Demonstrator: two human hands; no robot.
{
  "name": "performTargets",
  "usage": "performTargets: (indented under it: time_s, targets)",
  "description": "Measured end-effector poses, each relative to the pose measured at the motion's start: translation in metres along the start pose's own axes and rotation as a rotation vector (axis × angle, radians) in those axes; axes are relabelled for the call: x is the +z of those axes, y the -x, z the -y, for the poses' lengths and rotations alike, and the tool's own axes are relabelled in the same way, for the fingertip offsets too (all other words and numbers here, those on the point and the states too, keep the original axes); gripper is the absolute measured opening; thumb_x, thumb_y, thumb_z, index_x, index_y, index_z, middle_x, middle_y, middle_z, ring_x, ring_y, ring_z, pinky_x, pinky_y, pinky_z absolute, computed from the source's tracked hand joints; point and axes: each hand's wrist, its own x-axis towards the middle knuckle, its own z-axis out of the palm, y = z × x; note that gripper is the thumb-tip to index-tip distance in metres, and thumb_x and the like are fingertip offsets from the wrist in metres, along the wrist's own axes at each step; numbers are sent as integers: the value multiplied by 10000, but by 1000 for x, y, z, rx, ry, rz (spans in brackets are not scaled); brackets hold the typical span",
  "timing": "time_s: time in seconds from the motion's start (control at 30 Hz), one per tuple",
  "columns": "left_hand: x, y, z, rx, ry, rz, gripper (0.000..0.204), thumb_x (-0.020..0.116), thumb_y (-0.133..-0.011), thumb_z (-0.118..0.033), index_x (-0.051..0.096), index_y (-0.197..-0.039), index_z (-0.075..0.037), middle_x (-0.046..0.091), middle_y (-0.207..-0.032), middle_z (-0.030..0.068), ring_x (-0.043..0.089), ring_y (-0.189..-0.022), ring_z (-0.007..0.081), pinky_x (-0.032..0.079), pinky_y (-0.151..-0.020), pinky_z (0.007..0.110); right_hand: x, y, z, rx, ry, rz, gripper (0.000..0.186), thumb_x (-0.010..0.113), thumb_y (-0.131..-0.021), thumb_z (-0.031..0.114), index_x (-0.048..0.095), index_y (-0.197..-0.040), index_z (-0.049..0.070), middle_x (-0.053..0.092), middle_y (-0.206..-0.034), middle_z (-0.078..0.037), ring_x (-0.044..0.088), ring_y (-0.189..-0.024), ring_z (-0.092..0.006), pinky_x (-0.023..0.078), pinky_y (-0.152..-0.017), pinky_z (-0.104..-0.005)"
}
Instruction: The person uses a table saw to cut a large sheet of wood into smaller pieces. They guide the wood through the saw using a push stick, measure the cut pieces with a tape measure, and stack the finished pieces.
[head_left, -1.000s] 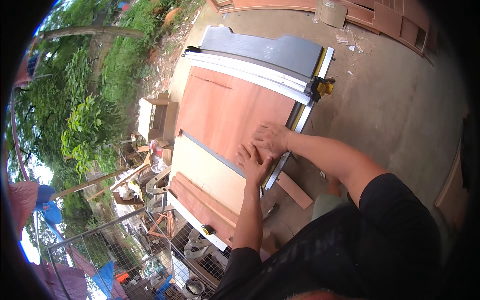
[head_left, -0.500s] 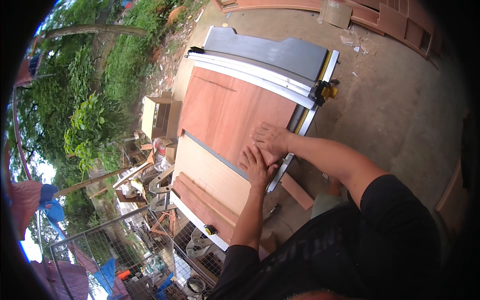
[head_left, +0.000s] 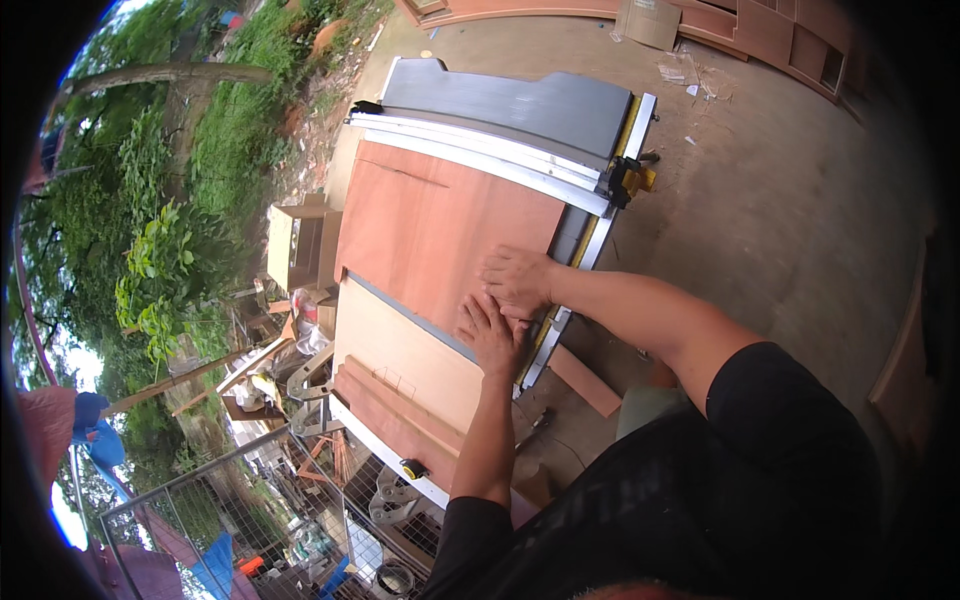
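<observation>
A reddish-brown plywood panel (head_left: 430, 215) lies flat on the table saw, its far edge along the long silver fence (head_left: 480, 150). My right hand (head_left: 518, 282) rests palm down on the panel near its right edge, fingers stretched out and close together. Just nearer and to the left, my left hand (head_left: 490, 338) lies with fingers spread at the panel's near edge. Its fingertips almost meet the right hand. Neither hand grips anything. A pale wood board (head_left: 410, 335) sits on the near side, parted from the panel by a narrow grey strip (head_left: 405, 312).
Beyond the fence is a grey tabletop (head_left: 500, 97). A yellow-and-black fence clamp (head_left: 630, 182) rides the right-hand rail (head_left: 590, 250). Reddish strips (head_left: 395, 405) and a tape measure (head_left: 413, 468) lie at the near-left side. Cardboard boxes (head_left: 300, 245), scraps and a wire mesh fence (head_left: 260, 500) stand left.
The whole scene has shifted slightly left in the picture. Both hands remain laid on the panel in nearly the same pose.
</observation>
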Motion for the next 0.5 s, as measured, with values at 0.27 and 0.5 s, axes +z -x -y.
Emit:
performTargets:
  time_s: [0.27,0.5]
  targets:
    - [5,-5,7,-11,8,-45,990,442,-891,-744,214,-1592,-83,170,-1628,279,152,-1501,491,172,-1077,770,2,-8,-1,10,14,49,404,666,-745,430,744,-899,65,680,-1149,-86,548,-1202,-247,356,-1069,-409]
    - [4,-13,9,-14,-4,-57,964,421,-905,-741,229,-1590,-90,181,-1627,275,171,-1495,494,189,-1071,767,3,-14,-7,20,31,56,395,656,-750,421,754,-908,72,681,-1171,-89,535,-1231,-249,348,-1087,-410]
